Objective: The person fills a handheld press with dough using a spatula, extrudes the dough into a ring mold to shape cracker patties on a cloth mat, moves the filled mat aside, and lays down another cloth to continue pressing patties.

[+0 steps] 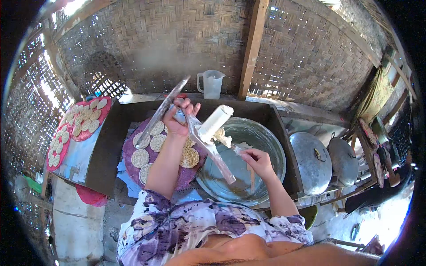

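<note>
My left hand (179,116) is closed around a two-armed hand press (212,156), held up over the work box. One long grey bar slants across behind my wrist; the other arm runs down toward the basin. From the press sticks a white cylinder (216,123) with pale dough at its upper end. A lump of dough (222,137) sits just beside the cylinder. In my right hand (259,163), fingers pinched, is a small utensil (237,149) whose tip meets the dough; its exact kind is unclear. Beneath is a large metal basin (278,150).
Left of the basin, several round noodle-like cakes (140,158) lie on a purple mat (129,170). More cakes cover pink mats (103,116) further left. A clear plastic jug (213,85) stands behind the box wall. Metal lids (310,162) are at the right. A thin stick (252,181) rests in the basin.
</note>
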Motion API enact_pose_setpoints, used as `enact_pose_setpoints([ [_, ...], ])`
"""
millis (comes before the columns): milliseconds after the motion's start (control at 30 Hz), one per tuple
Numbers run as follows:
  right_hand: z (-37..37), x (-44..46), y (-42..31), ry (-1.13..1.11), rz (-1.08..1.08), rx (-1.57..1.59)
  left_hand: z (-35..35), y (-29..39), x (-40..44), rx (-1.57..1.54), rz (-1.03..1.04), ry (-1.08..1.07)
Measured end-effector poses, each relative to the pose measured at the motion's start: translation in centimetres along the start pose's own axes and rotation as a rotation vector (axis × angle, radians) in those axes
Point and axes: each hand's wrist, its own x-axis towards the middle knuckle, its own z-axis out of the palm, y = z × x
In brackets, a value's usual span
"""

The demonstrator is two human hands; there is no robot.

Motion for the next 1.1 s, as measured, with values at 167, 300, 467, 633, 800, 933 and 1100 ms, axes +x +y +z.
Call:
enact_pose_setpoints([
  [167,-0.6,-0.7,0.2,0.011,0.052,0.023,0.7,1.2,0.5,0.246,0.112,-0.006],
  [300,-1.0,-0.7,0.0,0.016,0.052,-0.111,3.2,1.4,0.8,0.693,0.234,-0.005],
  [467,-1.3,-0.3,-0.1,-0.011,0.216,0.168,3.2,1.8,1.7,1.326,0.409,-0.337],
  [633,-3.0,1.8,4.4,0.171,0.378,-0.431,7.3,4.9,0.6,0.896,0.284,-0.132],
  [800,0.5,3.0,7.4,0.092,0.179,-0.963,7.3,8.2,0.3,0.566,0.265,-0.189],
  [933,7.2,3.8,-2.2,-0.498,0.059,0.607,9.4,8.9,0.0,0.438,0.205,-0.262],
  [1100,14.0,1.1,-12.1,-1.163,0.243,1.627,11.5,9.4,-2.0,0.402,0.043,-0.492],
])
